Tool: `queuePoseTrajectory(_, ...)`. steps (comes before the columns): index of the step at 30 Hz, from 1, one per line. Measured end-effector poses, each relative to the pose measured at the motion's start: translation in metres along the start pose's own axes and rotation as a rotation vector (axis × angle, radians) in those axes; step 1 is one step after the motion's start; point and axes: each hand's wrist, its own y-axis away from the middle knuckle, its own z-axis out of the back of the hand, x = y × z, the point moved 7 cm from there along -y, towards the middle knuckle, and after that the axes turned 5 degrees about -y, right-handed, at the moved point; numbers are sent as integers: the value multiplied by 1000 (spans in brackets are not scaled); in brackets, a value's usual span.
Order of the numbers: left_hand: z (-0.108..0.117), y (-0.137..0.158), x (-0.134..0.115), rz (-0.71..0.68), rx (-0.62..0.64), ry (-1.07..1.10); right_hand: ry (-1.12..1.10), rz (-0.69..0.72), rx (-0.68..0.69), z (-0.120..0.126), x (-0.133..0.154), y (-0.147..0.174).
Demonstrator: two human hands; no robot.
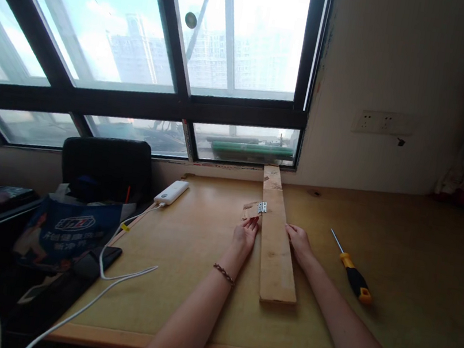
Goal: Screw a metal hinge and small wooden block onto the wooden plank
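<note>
A long wooden board (279,251) lies lengthwise away from me, its far end by the window sill. A small metal hinge (262,207) sits at its left edge and joins it to a small wooden piece (250,209) that sticks out to the left. My left hand (246,233), palm turned up, has its fingers curled at the near edge of that small piece; the fingertips are partly hidden beneath it. On the opposite side, my right hand (298,243) grips the board's right edge, with some fingers out of sight under the wood.
To the right on the table (194,308) lies a screwdriver (354,274) with a yellow and black handle. A white power bank (171,192) with a white cable (120,279) rests at the left edge. Beyond it are a black chair (107,158) and a blue bag (70,231).
</note>
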Motion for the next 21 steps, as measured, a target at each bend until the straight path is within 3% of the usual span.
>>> queuePoseTrajectory(5, 2, 3, -10, -215, -15, -34, 46, 32, -85, 7, 0, -2)
queuePoseTrajectory(8, 2, 5, -12, -258, -30, -82, 135, 172, -118, 8, 14, 3)
queuePoseTrajectory(13, -2, 10, -17, -283, -22, -99, 449, 482, 79, -15, 45, 14)
queuePoseTrajectory(17, -5, 10, -21, -263, -13, -122, 618, 562, 234, -38, 52, 3)
queuePoseTrajectory(21, -5, 3, -21, -178, 13, -97, 713, 608, 281, -50, 53, -11)
